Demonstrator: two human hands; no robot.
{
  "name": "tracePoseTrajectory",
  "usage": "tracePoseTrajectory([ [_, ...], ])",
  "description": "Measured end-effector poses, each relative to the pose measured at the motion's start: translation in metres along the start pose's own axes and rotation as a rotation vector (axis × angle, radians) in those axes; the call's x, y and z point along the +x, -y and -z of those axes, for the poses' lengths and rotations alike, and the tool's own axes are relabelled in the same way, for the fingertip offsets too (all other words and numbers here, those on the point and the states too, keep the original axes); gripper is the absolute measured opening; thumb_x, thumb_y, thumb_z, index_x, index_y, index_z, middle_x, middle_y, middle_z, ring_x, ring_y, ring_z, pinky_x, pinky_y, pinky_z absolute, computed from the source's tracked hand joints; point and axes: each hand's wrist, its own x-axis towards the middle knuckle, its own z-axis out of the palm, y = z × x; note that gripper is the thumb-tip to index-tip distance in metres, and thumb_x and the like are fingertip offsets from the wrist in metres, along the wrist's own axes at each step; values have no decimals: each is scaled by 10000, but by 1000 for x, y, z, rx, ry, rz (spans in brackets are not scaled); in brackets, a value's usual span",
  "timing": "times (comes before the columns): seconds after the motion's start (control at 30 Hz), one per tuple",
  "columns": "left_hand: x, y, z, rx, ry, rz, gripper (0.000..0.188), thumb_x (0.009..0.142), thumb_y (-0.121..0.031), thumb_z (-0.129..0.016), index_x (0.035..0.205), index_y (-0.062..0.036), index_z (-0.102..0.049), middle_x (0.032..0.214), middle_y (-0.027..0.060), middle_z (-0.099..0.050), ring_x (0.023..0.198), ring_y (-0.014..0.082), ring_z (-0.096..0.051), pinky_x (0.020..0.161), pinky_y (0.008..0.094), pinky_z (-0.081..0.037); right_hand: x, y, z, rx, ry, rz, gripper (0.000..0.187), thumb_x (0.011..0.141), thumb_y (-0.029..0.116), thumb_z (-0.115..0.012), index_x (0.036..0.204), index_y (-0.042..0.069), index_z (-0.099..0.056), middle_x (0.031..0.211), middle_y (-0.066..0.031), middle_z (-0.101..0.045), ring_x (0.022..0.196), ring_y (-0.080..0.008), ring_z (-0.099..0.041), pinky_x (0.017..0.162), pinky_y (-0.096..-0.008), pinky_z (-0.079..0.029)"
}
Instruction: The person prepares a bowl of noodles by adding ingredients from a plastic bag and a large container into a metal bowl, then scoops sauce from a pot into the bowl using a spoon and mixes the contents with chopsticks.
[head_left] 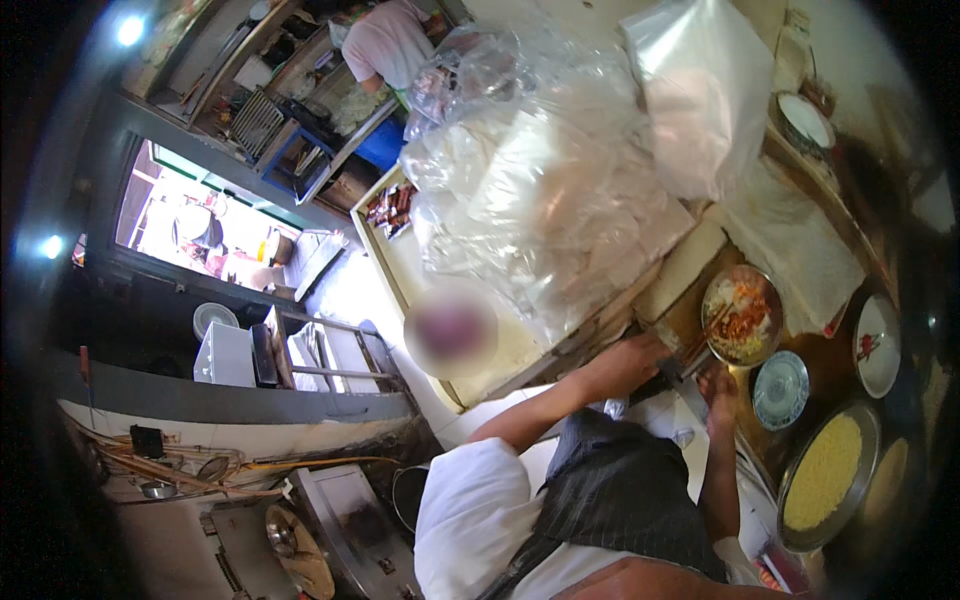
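My left hand [636,366] reaches in from the left, its fingers closed at a small dark thing with a grey part [672,371] whose kind I cannot make out. Just right of it, my right hand [718,392] is curled below the near rim of a round bowl; what its fingers grip is hidden. Inside that metal bowl [771,300] lies food [742,322] in white, orange-red and yellow. A utensil seems to lean at the bowl's left side. To the right of my right hand sits a pale round lid or dish [781,390].
A large pan of yellow grains [826,470] and a white plate with red bits [877,345] stand at right. Clear plastic bags [545,190] heap on the counter ahead. Another person [388,45] stands at the far shelves. A stove [355,525] is lower left.
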Motion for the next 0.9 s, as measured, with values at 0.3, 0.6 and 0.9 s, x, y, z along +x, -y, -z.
tracePoseTrajectory([
  [0.3,58,-67,346,417,-375,-162,205,776,28,-506,918,-48,-634,886,130,-634,822,293,-606,716,331,-475,-42,-4,-8,-217,-13,227,152,861,-20,-514,991,49,-551,805,-38,-567,656,-120,-527,573,-248,-441],
  [0.6,142,21,368,689,-64,-52,213,724,-37,-553,903,-67,-664,975,151,-647,867,333,-608,746,389,-473,-77,17,-81,-307,133,323,129,866,-38,-465,966,1,-536,830,-56,-572,687,-132,-548,639,-254,-478],
  [0.9,137,-3,379,639,30,344,187,744,-155,-580,882,-55,-658,868,147,-652,790,265,-624,674,385,-481,-85,8,-44,-316,66,284,154,868,-32,-457,991,18,-535,833,-43,-574,689,-111,-543,625,-233,-465],
])
